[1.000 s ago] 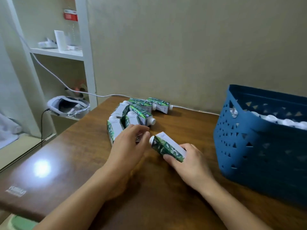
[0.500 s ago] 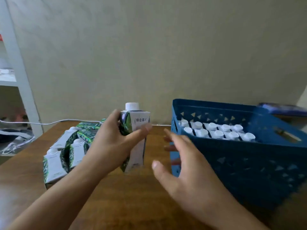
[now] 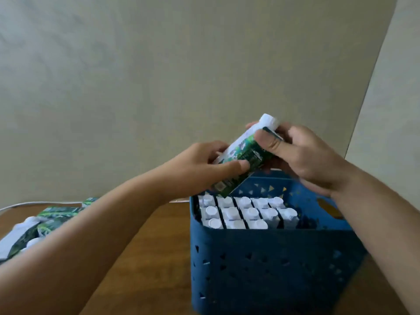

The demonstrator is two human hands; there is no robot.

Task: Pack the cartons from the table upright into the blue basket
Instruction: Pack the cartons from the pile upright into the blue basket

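A green and white carton (image 3: pixel 243 153) with a white cap hangs tilted above the far left corner of the blue basket (image 3: pixel 261 264), cap up and to the right. My left hand (image 3: pixel 204 164) grips its lower half. My right hand (image 3: pixel 302 153) grips its top near the cap. Inside the basket several cartons (image 3: pixel 241 214) stand upright in rows, white caps up, filling the left and middle. Several more cartons (image 3: pixel 43 223) lie on their sides on the table at the far left, partly hidden by my left forearm.
The wooden table (image 3: pixel 154 246) carries the basket at centre right. A white cable (image 3: pixel 34 203) runs along the table's back edge by the beige wall. The basket's right part shows a dark gap beside the packed rows.
The carton has gone from my left hand alone beside the basket to both hands above it, now tilted. My right hand was open before. The view has swung right and closer to the basket.
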